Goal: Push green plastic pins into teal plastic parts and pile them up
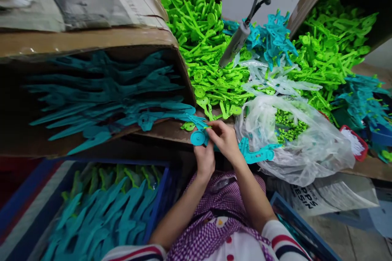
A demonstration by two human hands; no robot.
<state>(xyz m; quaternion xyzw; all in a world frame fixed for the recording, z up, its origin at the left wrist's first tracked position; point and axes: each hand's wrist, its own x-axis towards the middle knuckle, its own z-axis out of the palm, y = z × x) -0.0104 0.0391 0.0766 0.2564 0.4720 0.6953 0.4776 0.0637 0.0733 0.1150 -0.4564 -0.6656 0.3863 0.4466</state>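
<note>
Both hands meet at the bench edge around a teal plastic part (198, 138) with a round disc and a long pointed arm. My left hand (204, 161) pinches it from below, thumb and fingers closed. From the right, my right hand (225, 138) has its fingertips closed on the same part, by a small bit of green; what exactly sits under the fingertips is hidden. Just left lies a loose lime-green part (188, 126). Another teal part (257, 153) lies at the bench edge, right of my right wrist.
An open carton (122, 36) of teal parts stands left. Behind are heaped lime-green parts (202, 36) and a hanging, pen-shaped grey power screwdriver (235, 45). A plastic bag (321, 142) holds small green pieces. A blue crate (167, 183) of teal and green parts is lower left.
</note>
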